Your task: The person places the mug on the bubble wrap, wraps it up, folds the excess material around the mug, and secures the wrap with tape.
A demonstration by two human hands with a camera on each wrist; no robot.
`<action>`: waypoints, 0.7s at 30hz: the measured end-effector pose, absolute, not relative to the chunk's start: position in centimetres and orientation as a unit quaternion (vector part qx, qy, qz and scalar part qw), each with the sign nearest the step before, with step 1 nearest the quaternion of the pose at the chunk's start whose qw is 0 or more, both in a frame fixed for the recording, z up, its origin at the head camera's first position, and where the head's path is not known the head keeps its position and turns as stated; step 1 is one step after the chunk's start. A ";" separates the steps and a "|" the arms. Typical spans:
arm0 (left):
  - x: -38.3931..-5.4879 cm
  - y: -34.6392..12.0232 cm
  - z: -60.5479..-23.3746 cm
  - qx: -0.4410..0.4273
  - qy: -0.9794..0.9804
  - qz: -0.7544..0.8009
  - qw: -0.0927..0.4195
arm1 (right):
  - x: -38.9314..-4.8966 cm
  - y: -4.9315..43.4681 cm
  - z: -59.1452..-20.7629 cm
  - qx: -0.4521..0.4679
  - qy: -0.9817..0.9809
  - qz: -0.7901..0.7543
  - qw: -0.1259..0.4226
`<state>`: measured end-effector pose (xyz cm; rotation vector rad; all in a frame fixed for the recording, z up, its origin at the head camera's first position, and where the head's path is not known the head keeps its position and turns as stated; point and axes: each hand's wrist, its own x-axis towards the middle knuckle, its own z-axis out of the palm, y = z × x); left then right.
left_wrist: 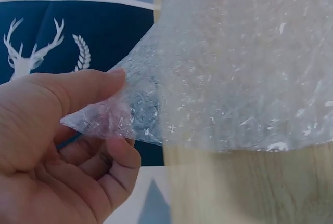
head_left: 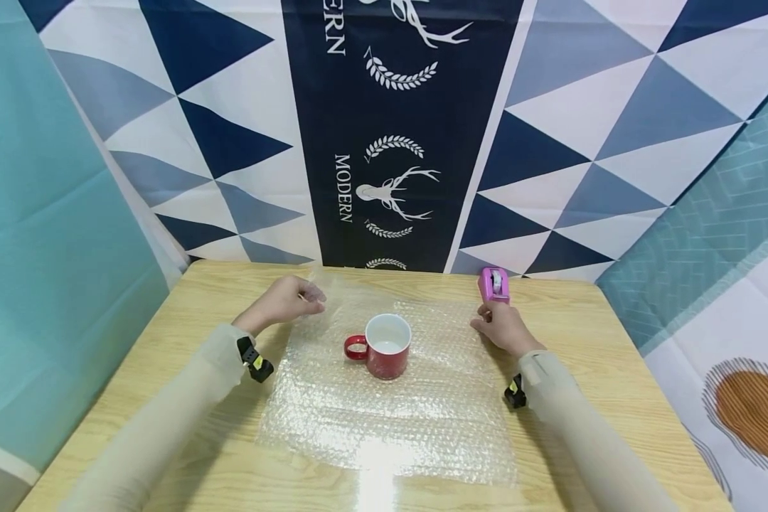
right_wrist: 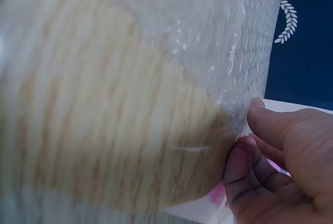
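Observation:
A sheet of clear bubble wrap (head_left: 448, 419) is spread over the wooden table, its far corners raised. A red mug (head_left: 387, 361) with a white inside stands upright on its middle, handle to the left. My left hand (head_left: 289, 299) pinches the far left corner; in the left wrist view the thumb (left_wrist: 106, 84) lies over the film and the fingers are curled beneath. At the far right corner, my right hand (head_left: 504, 328) pinches the film between thumb and fingertips, as the right wrist view shows. The mug is between the hands, touched by neither.
A pink tape dispenser (head_left: 494, 284) stands at the table's far edge, just beyond my right hand. Behind that edge hangs a patterned cloth (head_left: 390, 235) with triangles and deer heads. A teal curtain (head_left: 57, 235) borders the left side.

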<state>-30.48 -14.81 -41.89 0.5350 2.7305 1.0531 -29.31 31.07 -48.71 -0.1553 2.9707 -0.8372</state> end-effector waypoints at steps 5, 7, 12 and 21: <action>-29.4 -13.9 -40.5 0.228 0.911 0.339 0.048 | -29.3 31.2 -48.8 -0.055 0.962 -0.265 0.024; -29.0 -13.4 -39.9 0.239 0.911 0.333 0.043 | -29.3 31.1 -48.8 -0.051 0.962 -0.266 0.028; -27.9 -12.1 -38.4 0.265 0.906 0.328 0.041 | -29.4 31.0 -48.6 -0.043 0.961 -0.270 0.037; -26.1 -9.6 -37.0 0.335 0.890 0.309 0.018 | -29.3 31.0 -48.6 -0.051 0.961 -0.269 0.031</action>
